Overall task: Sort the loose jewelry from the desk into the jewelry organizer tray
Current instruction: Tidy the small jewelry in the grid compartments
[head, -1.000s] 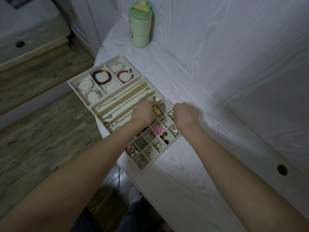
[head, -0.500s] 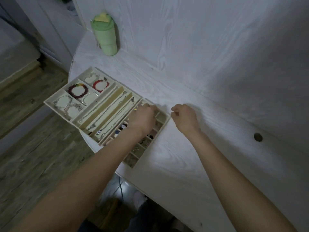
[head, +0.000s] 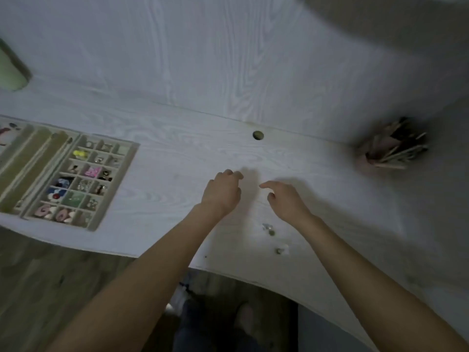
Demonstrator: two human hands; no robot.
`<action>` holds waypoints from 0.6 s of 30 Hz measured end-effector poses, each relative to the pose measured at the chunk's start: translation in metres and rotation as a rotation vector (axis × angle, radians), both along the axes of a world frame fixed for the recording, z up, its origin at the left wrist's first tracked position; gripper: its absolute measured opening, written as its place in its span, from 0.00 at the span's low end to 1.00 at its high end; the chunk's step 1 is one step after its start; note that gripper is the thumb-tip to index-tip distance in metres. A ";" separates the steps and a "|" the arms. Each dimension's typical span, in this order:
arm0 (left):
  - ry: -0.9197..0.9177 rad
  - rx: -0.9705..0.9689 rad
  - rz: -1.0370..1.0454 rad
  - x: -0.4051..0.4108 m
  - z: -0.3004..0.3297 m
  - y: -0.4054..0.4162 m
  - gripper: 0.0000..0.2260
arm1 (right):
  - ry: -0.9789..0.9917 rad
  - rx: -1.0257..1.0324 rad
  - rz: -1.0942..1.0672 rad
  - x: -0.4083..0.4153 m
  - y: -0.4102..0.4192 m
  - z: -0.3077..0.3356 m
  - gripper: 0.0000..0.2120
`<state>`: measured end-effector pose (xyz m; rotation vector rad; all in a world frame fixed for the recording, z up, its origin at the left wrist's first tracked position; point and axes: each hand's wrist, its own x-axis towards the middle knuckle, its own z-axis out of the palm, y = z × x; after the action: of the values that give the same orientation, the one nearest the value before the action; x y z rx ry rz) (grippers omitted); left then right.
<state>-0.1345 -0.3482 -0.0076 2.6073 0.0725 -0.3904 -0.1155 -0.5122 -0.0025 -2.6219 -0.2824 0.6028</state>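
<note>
Both hands hover over the desk [head: 177,153], well right of the tray [head: 109,199]. The left hand [head: 222,193] has its fingers curled together, the right hand [head: 285,199] has its fingers apart, both empty. Fetching step, I think; next is to pinch the small pieces [head: 268,228] near the right wrist.

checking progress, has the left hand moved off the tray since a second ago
Yes. The left hand has left the tray and is now over bare desk to its right, beside the right hand.

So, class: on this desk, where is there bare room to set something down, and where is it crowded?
Free: the wide bare strip of desk between the organizer tray and the left hand, and the stretch between the cable hole and the stick holder. Crowded: the tray's small compartments, and the patch near the right hand, where loose jewelry pieces lie.
</note>
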 end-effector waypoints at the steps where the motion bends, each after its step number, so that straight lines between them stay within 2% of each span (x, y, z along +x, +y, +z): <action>1: 0.021 -0.020 -0.028 -0.005 -0.005 -0.017 0.20 | 0.007 -0.002 -0.003 -0.007 -0.022 -0.004 0.21; 7: 0.091 -0.084 -0.136 -0.043 -0.036 -0.076 0.21 | 0.035 0.016 -0.061 -0.043 -0.111 -0.034 0.25; 11: 0.125 -0.118 -0.200 -0.065 -0.046 -0.087 0.28 | 0.025 0.054 -0.131 -0.062 -0.133 -0.050 0.25; 13: 0.108 -0.128 -0.194 -0.073 -0.049 -0.090 0.30 | -0.021 0.065 -0.112 -0.068 -0.138 -0.055 0.24; 18: 0.001 -0.198 -0.106 -0.084 -0.052 -0.098 0.26 | -0.034 0.171 -0.121 -0.072 -0.137 -0.058 0.17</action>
<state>-0.2184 -0.4463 -0.0600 2.4217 -0.0996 -0.4143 -0.1870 -0.6496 -0.0602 -2.4658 -0.1758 0.4719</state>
